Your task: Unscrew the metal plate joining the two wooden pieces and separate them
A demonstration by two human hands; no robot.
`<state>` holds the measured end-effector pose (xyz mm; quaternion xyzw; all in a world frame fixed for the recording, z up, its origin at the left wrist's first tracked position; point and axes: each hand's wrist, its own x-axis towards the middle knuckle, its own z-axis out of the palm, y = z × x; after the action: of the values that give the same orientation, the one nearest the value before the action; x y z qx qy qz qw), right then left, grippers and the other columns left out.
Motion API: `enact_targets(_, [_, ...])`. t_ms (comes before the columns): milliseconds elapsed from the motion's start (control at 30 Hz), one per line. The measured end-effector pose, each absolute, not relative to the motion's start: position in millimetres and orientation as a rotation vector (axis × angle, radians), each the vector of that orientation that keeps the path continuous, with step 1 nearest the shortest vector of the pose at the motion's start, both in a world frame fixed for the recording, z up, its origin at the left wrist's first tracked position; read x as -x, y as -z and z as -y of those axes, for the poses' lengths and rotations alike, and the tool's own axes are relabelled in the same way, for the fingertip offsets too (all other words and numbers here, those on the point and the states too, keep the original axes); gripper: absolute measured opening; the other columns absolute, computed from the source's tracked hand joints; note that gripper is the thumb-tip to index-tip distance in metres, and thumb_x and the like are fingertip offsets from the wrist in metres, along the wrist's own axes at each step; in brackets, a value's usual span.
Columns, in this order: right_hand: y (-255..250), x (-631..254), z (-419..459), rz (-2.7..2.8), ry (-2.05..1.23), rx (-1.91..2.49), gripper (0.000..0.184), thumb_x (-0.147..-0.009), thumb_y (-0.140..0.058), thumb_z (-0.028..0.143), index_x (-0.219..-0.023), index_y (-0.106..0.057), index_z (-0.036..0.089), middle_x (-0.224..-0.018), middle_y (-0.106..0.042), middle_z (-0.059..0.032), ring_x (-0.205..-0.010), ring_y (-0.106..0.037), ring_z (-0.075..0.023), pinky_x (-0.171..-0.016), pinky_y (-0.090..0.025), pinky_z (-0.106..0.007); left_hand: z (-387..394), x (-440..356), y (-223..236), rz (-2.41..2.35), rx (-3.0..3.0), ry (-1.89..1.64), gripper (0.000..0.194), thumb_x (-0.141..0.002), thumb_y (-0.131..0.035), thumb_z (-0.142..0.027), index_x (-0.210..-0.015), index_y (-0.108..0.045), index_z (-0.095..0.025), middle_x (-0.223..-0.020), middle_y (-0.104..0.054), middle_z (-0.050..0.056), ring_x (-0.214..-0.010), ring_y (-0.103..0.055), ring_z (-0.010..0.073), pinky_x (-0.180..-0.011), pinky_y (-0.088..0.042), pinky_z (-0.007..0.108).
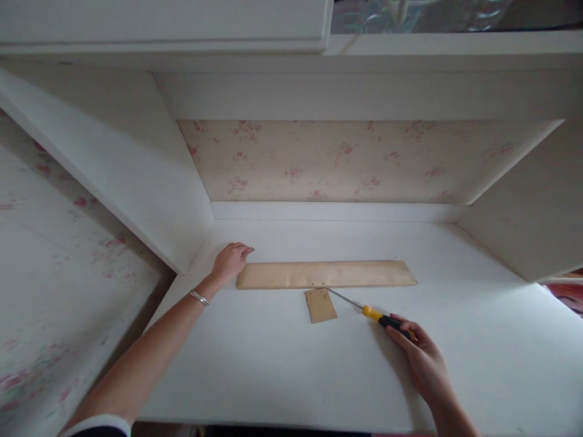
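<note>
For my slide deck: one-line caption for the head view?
Right hand holds a yellow-handled screwdriver beside a wooden strip; left hand rests at its end.

We are looking down at a flat white shelf board [282, 370] inside a white cabinet recess. A long, thin tan wooden strip [325, 274] is lying across it, and a small tan rectangular wooden piece [320, 305] is lying just in front of the strip's middle, touching or nearly touching its edge.
</note>
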<state>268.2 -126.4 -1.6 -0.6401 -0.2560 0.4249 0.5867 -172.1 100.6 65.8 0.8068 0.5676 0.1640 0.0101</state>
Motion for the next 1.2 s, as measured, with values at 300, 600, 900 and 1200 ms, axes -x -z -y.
enact_targets(300, [-5,-264,124,0.534,-0.921,1.516,0.054,-0.054,-0.081,0.035,-0.102,-0.058,0.027,-0.111,-0.063,-0.0016,-0.095,-0.062,-0.0205,-0.07,-0.053,-0.021,-103,211,-54,-1.857,-2.558,-0.492,0.031,-0.093,-0.037,-0.026,-0.1,-0.067,-0.023,-0.104,-0.066,0.006,-0.099,-0.055,0.0218,-0.089,-0.041,0.034])
enact_targets(600, [-5,-261,129,0.539,-0.948,1.595,0.049,-0.053,-0.08,0.036,-0.098,-0.064,0.025,-0.092,-0.068,-0.0026,-0.078,-0.064,-0.0219,-0.059,-0.053,-0.026,-99,206,-40,-1.518,-2.646,-0.334,0.031,-0.084,-0.05,-0.015,-0.106,-0.066,-0.031,-0.109,-0.065,0.006,-0.108,-0.053,0.0216,-0.095,-0.037,0.036])
enact_targets(900, [-5,-262,126,0.563,-0.952,1.61,0.05,-0.053,-0.08,0.036,-0.099,-0.066,0.025,-0.093,-0.069,-0.0023,-0.08,-0.064,-0.0212,-0.059,-0.051,-0.024,-81,184,-65,-1.452,-2.723,-0.486,0.036,-0.092,-0.036,-0.021,-0.124,-0.053,-0.019,-0.125,-0.055,0.008,-0.116,-0.047,0.0206,-0.103,-0.033,0.035])
enact_targets(1200, [-3,-263,129,0.537,-1.01,1.603,0.054,-0.055,-0.08,0.037,-0.105,-0.064,0.025,-0.091,-0.068,-0.0029,-0.075,-0.062,-0.0191,-0.055,-0.049,-0.023,-58,76,-65,-1.038,-2.845,-0.135,0.077,-0.062,-0.072,-0.054,-0.126,-0.044,-0.022,-0.12,-0.054,0.011,-0.109,-0.051,0.0279,-0.094,-0.039,0.037])
